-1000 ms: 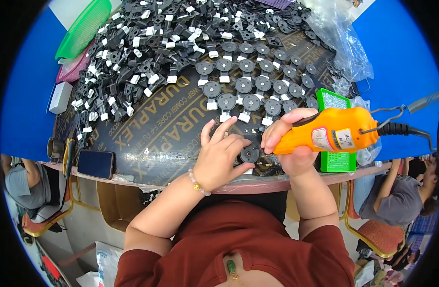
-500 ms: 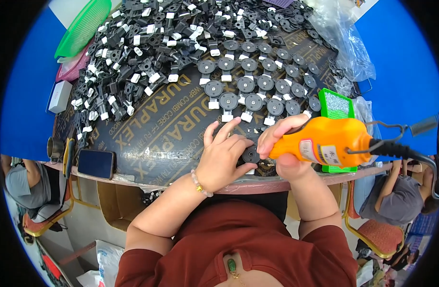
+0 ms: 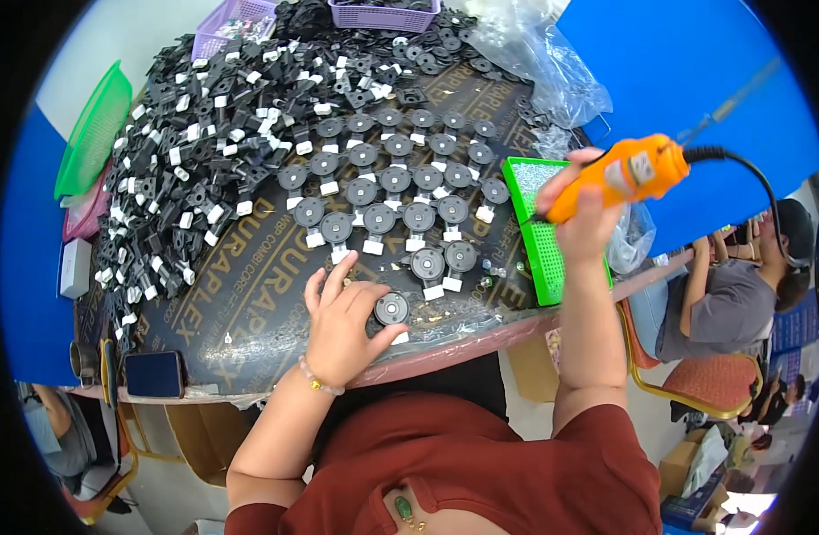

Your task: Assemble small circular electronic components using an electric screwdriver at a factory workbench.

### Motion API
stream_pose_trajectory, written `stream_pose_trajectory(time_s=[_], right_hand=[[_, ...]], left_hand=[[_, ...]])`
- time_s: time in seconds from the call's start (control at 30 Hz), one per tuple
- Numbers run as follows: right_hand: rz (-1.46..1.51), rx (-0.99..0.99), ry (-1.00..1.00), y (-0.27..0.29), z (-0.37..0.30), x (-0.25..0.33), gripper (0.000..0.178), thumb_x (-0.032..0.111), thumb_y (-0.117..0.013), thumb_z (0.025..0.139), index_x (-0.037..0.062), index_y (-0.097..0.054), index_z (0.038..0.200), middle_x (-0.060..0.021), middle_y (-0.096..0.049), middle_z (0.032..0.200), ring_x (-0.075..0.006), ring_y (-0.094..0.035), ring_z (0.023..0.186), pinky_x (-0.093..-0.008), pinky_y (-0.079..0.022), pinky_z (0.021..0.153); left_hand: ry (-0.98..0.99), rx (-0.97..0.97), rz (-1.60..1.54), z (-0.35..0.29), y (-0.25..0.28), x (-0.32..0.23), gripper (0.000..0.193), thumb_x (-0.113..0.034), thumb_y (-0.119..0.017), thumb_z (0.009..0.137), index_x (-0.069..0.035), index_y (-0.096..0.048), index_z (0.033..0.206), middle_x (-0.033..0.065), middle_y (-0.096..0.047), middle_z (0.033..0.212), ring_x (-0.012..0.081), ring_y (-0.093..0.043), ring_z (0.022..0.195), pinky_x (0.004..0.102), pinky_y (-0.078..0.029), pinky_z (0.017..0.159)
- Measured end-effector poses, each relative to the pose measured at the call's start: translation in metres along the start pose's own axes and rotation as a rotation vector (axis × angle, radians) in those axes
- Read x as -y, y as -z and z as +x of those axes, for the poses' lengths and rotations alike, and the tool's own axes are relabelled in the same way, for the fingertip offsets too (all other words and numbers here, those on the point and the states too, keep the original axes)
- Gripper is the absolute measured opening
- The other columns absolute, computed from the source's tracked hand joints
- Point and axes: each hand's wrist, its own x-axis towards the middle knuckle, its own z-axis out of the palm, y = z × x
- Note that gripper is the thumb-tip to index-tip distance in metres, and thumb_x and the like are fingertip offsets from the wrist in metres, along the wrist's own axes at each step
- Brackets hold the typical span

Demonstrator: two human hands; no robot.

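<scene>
My right hand (image 3: 580,209) grips an orange electric screwdriver (image 3: 621,178), its tip over a green tray (image 3: 543,287) that holds small silver screws (image 3: 539,178). On the table's near side, my left hand (image 3: 345,323) has its thumb and index finger around the left edge of a black disc part (image 3: 391,308) with a white tab. The other fingers of that hand are spread. Beyond it, several similar disc parts (image 3: 378,219) with white tabs lie in rows. A pair of them (image 3: 443,263) sits between my left hand and the tray.
A large heap of black brackets with white ends (image 3: 182,165) covers the left and far table. Purple baskets (image 3: 382,18) stand at the back. A phone (image 3: 154,374) lies near left; clear plastic bags (image 3: 561,76) lie far right. The screwdriver's cable (image 3: 766,174) hangs at right.
My right hand has lifted the screwdriver off the disc part and moved it right to the screw tray. My left hand remains at the disc part. The view has shifted.
</scene>
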Motion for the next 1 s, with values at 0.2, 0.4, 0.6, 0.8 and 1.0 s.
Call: stream_pose_trajectory(time_s=[0.2, 0.4, 0.6, 0.8, 1.0], right_hand=[[-0.366, -0.282, -0.108, 0.096, 0.027, -0.034, 0.023, 0.019, -0.062, 0.093, 0.0032, -0.051, 0.105, -0.0046, -0.060, 0.070, -0.0113, -0.058, 0.056, -0.0243, -0.048, 0.054], [-0.370, -0.330, -0.132, 0.109, 0.019, -0.047, 0.024, 0.021, -0.063, 0.093, 0.0042, -0.051, 0.104, -0.0043, -0.060, 0.071, -0.0113, -0.058, 0.057, -0.0245, -0.050, 0.055], [-0.378, -0.340, -0.116, 0.111, 0.017, -0.049, 0.022, 0.019, -0.063, 0.093, 0.0039, -0.051, 0.104, -0.0045, -0.060, 0.072, -0.0112, -0.058, 0.057, -0.0247, -0.050, 0.055], [-0.406, -0.370, -0.105, 0.109, 0.016, -0.043, 0.024, 0.021, -0.062, 0.094, 0.0032, -0.051, 0.106, -0.0049, -0.061, 0.072, -0.0115, -0.059, 0.057, -0.0242, -0.049, 0.056], [-0.229, -0.281, 0.084, 0.062, 0.017, 0.001, 0.042, 0.036, -0.062, 0.093, 0.0005, -0.049, 0.111, -0.0064, -0.060, 0.069, -0.0137, -0.057, 0.055, -0.0254, -0.049, 0.054]], left_hand=[[0.003, 0.006, 0.029, 0.004, -0.004, -0.001, 0.047, -0.035, -0.083, 0.065, -0.011, -0.066, 0.102, 0.0033, -0.064, 0.103, 0.0306, -0.043, 0.130, 0.0531, -0.022, 0.107], [0.030, 0.033, 0.051, 0.004, 0.001, -0.003, 0.052, -0.040, -0.082, 0.065, -0.010, -0.065, 0.104, 0.0049, -0.063, 0.106, 0.0325, -0.040, 0.132, 0.0542, -0.020, 0.107], [0.041, 0.038, 0.062, 0.005, 0.002, -0.004, 0.054, -0.041, -0.083, 0.064, -0.010, -0.066, 0.105, 0.0048, -0.063, 0.106, 0.0334, -0.040, 0.132, 0.0544, -0.019, 0.107], [0.035, 0.024, 0.038, 0.005, 0.001, -0.003, 0.053, -0.038, -0.082, 0.065, -0.008, -0.065, 0.105, 0.0072, -0.063, 0.105, 0.0361, -0.039, 0.132, 0.0524, -0.018, 0.108], [0.016, 0.013, 0.008, 0.003, -0.001, 0.000, 0.047, -0.037, -0.082, 0.067, -0.010, -0.067, 0.102, 0.0045, -0.063, 0.104, 0.0327, -0.042, 0.131, 0.0538, -0.022, 0.106]])
